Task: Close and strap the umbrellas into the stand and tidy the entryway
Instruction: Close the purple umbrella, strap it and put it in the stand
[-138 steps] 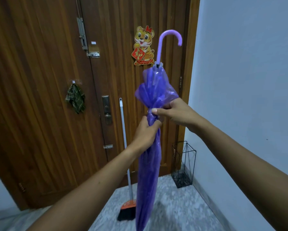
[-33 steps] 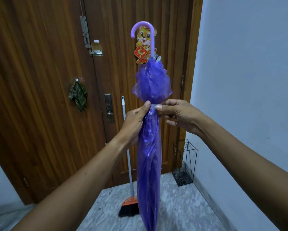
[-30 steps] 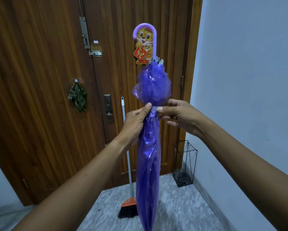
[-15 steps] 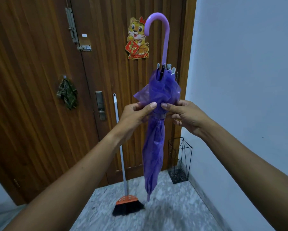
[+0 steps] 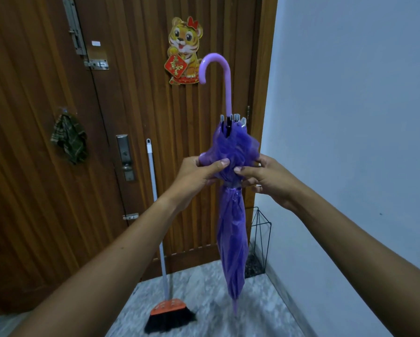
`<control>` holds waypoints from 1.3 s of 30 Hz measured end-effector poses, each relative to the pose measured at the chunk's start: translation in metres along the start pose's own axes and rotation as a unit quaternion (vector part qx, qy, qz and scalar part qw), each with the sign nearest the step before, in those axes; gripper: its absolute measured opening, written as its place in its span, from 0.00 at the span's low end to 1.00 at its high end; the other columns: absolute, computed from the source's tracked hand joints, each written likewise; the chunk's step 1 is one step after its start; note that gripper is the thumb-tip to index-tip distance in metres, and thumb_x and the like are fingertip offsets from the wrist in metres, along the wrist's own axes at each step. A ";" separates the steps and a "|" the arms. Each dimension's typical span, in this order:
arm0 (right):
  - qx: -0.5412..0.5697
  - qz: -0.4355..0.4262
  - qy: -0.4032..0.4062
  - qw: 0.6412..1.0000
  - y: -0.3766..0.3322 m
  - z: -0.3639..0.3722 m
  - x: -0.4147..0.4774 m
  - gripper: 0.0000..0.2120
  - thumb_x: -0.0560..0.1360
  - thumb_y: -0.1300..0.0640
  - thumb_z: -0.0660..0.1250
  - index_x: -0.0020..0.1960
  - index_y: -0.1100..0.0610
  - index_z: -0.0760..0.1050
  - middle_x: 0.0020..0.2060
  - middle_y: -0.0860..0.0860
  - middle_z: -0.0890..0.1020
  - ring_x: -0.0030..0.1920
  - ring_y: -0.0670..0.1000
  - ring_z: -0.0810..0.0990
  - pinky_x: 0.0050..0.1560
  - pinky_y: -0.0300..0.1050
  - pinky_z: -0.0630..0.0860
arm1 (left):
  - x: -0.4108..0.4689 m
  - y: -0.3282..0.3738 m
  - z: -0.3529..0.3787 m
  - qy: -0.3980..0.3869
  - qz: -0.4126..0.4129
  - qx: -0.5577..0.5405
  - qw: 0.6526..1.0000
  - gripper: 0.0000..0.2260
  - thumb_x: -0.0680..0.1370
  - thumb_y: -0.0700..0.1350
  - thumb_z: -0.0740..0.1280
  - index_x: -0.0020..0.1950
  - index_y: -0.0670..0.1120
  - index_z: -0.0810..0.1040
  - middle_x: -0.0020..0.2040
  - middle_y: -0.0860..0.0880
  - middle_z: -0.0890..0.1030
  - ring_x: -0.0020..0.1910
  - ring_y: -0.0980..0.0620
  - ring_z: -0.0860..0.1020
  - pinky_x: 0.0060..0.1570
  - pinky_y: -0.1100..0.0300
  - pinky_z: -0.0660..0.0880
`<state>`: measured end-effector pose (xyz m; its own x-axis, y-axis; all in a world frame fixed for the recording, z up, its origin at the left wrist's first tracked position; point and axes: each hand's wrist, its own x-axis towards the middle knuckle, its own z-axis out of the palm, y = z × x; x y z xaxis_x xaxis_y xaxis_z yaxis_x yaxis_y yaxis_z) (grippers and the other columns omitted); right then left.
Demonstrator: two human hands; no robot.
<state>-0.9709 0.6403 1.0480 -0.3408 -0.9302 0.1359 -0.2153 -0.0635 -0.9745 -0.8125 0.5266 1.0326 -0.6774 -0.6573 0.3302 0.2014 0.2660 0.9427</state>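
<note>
I hold a closed purple umbrella [image 5: 232, 229] upright in front of me, its curved lilac handle [image 5: 218, 76] on top and its tip hanging just above the floor. My left hand [image 5: 199, 173] grips the bunched canopy from the left, thumb across the front. From the right, my right hand [image 5: 265, 176] pinches the same bunched folds just above the strap band [image 5: 232, 184]. A black wire umbrella stand [image 5: 258, 244] sits in the corner by the wall, partly hidden behind the umbrella.
A broom [image 5: 164, 283] with an orange head leans against the wooden door [image 5: 136, 117]. A checked cloth [image 5: 69, 138] hangs on the door at left, a tiger decoration [image 5: 184, 49] above. The white wall [image 5: 350, 117] closes the right side; grey marble floor [image 5: 204, 319] below.
The umbrella has come lower and turned, so its handle hook faces left. Both hands have shifted from the strap band up onto the bunched canopy.
</note>
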 end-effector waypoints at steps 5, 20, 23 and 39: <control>-0.008 0.010 0.013 1.000 0.026 -0.023 0.054 0.19 0.76 0.59 0.73 0.65 0.50 0.75 0.54 0.50 0.84 0.45 0.49 0.87 0.41 0.39 0.82 | 0.064 -0.032 -0.002 -0.045 -0.017 0.007 0.999 0.12 0.78 0.45 0.71 0.59 0.41 0.81 0.54 0.47 0.86 0.53 0.51 0.85 0.47 0.63 0.80; -0.024 0.086 0.120 0.989 0.115 -0.095 0.282 0.17 0.75 0.59 0.73 0.62 0.49 0.78 0.50 0.48 0.86 0.45 0.47 0.86 0.40 0.36 0.78 | 0.325 -0.171 -0.025 -0.170 -0.082 0.016 0.982 0.04 0.79 0.41 0.70 0.51 0.42 0.83 0.43 0.49 0.85 0.38 0.61 0.82 0.38 0.71 0.74; -0.016 0.092 0.157 0.983 0.145 -0.111 0.305 0.15 0.75 0.61 0.73 0.59 0.50 0.80 0.47 0.48 0.86 0.45 0.49 0.85 0.46 0.41 0.78 | 0.354 -0.206 -0.011 -0.169 -0.092 -0.010 0.981 0.06 0.78 0.36 0.70 0.54 0.38 0.82 0.36 0.56 0.84 0.33 0.65 0.79 0.35 0.73 0.72; 0.055 0.194 0.138 0.970 0.347 -0.262 0.493 0.19 0.72 0.71 0.72 0.59 0.55 0.80 0.53 0.63 0.82 0.48 0.56 0.80 0.47 0.47 0.78 | 0.557 -0.405 0.064 -0.201 -0.268 0.021 0.942 0.11 0.78 0.37 0.70 0.60 0.41 0.80 0.38 0.58 0.85 0.36 0.64 0.82 0.39 0.71 0.76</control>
<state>-1.4538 0.2546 0.8234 -0.6121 -0.7607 -0.2161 0.0711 0.2193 -0.9731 -1.3162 0.0978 0.8318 -0.8887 -0.3868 -0.2460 -0.2690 0.0055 0.9631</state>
